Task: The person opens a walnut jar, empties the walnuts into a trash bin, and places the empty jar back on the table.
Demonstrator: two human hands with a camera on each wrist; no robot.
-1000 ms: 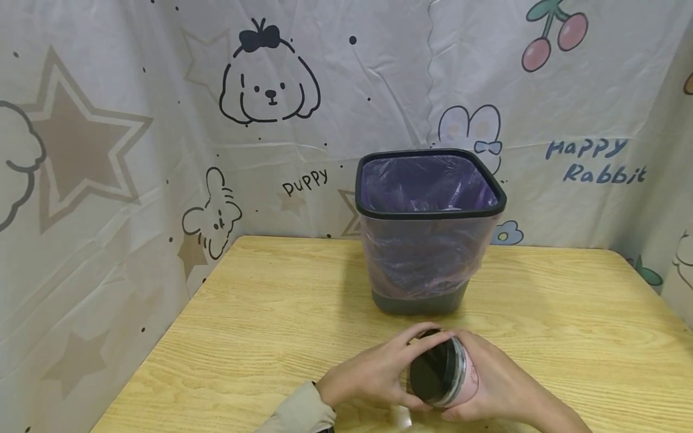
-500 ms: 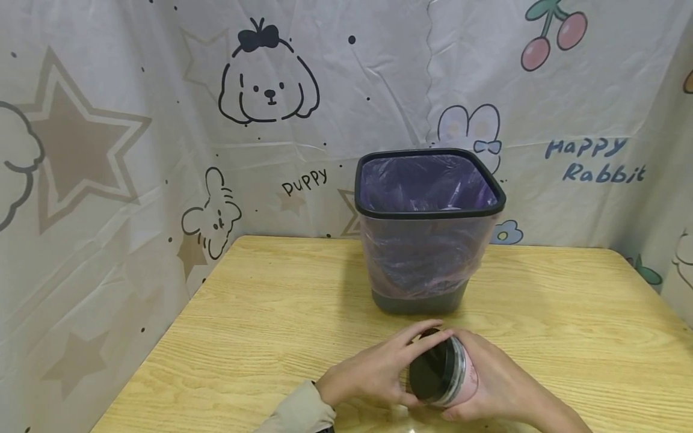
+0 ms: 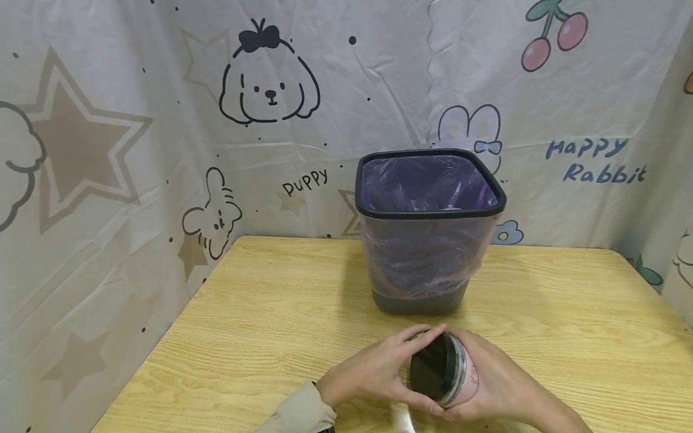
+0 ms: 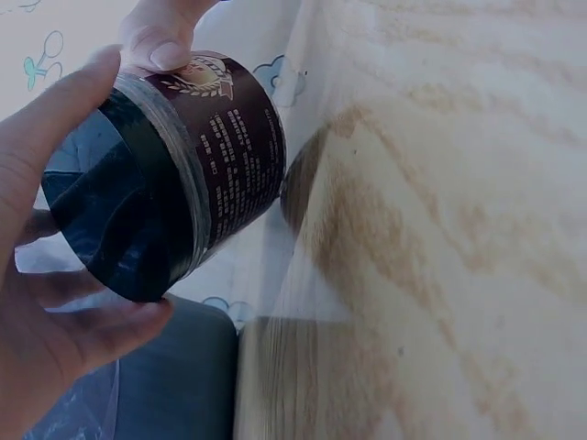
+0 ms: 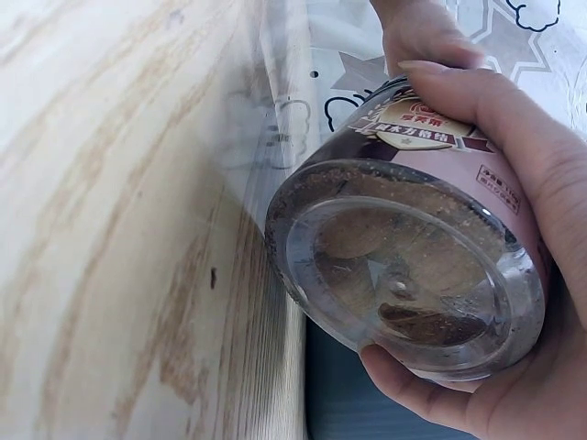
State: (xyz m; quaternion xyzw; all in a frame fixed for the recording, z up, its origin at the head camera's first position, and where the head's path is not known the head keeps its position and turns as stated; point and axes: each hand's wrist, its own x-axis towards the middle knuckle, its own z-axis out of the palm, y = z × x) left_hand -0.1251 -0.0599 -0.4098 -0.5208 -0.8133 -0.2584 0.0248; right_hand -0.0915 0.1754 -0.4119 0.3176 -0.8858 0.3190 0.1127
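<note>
We see the fingers of the left hand curled round the rim of the black lid, thumb below and fingertips above, pinching it edgewise; in the left wrist view the same fingers wrap the lid from both sides. The right hand cups the body of the jar, its fingers closed over the dark printed label and under the clear base, through which we see brown crumbly contents in the jar. The jar is held on its side, just above the near edge of the bench, lid facing the person's left. Behind the hands, near but apart, stands a dark bin lined with a purple bag, open-topped, against a cartoon-printed curtain. We judge the step in hand to be the unscrewing of the lid, which appears seated on the jar. The next move, as we read it, calls for a firm counter-twist between the hands, with the jar kept steady so that the contents do not spill once the lid frees.
</note>
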